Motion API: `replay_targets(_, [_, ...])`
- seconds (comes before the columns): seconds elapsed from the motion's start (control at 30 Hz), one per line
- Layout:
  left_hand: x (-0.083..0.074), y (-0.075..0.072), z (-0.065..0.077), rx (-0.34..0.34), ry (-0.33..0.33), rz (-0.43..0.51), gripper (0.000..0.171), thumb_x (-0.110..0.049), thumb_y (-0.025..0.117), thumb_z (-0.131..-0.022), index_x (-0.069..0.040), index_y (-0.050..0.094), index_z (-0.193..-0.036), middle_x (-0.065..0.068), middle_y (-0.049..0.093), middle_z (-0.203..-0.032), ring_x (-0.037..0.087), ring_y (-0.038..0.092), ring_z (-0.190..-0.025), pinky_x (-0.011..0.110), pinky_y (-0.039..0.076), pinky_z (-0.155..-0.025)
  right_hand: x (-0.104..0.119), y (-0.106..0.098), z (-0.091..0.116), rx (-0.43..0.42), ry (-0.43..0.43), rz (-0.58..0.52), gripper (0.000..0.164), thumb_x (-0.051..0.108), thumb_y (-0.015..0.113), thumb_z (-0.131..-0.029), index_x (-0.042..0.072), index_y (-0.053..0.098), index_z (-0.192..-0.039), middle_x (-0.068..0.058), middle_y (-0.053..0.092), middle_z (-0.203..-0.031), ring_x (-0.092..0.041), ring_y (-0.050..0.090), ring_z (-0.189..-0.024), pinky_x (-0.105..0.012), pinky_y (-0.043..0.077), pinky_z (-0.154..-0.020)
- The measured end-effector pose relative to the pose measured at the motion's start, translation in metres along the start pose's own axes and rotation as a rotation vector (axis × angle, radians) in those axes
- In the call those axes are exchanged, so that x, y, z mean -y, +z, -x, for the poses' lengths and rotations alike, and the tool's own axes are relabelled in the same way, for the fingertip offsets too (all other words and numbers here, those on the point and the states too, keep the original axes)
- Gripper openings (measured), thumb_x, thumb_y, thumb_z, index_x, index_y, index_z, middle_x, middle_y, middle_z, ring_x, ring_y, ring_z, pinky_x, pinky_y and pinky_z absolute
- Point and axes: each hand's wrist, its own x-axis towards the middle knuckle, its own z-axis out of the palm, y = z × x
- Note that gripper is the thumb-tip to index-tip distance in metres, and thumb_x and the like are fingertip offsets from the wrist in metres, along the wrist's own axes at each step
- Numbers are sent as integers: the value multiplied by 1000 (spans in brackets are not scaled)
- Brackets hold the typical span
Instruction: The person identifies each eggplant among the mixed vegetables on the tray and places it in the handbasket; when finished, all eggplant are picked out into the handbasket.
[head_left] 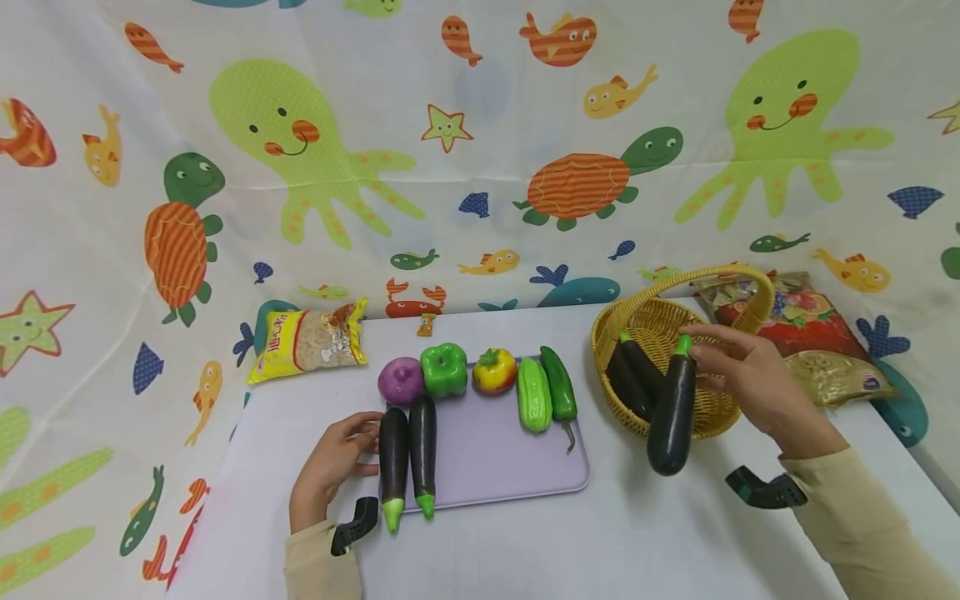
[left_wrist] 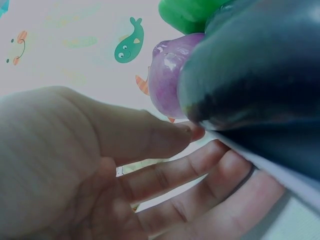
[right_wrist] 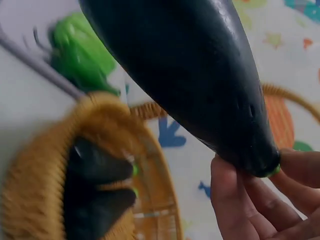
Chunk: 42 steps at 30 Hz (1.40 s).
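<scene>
In my right hand [head_left: 757,379] I pinch a dark eggplant [head_left: 672,412] by its green stem end. It hangs over the front right part of a wicker basket [head_left: 607,392]. Inside the basket lie two more eggplants [right_wrist: 97,162], seen in the right wrist view. My left hand [head_left: 339,462] is at the left edge of a lavender tray [head_left: 510,467], its fingers extended, fingertips at the tray's side. Right beside it, two eggplants [head_left: 393,458] lie along the tray's left side, stems toward me.
Along the tray's back are a purple onion [head_left: 401,381], green bell pepper [head_left: 444,369], red-yellow pepper [head_left: 494,371], cucumber [head_left: 534,396] and green chili [head_left: 558,383]. A yellow snack bag [head_left: 311,340] and small candy [head_left: 426,324] lie behind. Right of the basket sits a red-gold bag [head_left: 817,333].
</scene>
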Motion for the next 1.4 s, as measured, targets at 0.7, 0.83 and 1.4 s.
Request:
replay_targets(0.7, [-2,1,1,-2,0,-4,36,0,37,-92,-5,51,-126,19,51,-108,26,54,-86,40,56,-64,19,-31,-86,230,97,470,37,14,47,-96,2,46,-130,-22,46,-124,-27,52,-92,-40,53,-72])
replay_targets(0.83, [-2,1,1,-3,-1,-1,36,0,38,-93,-5,51,-125,19,51,-108,26,54,-86,40,56,-63,18,-30,-97,253,117,557,34,10,47,-94,0,49,-126,-22,47,-115,-26,53,-85,-39,54,-67])
replay_targets(1.4, [0,0,-1,-10,-6,9,35,0,39,-92,-6,53,-124,18,52,-106,26,54,-86,41,56,-62,-20,-20,-138,404,181,564,28,1,47,-88,-6,53,-115,-18,48,-105,-22,45,-74,-36,46,-58])
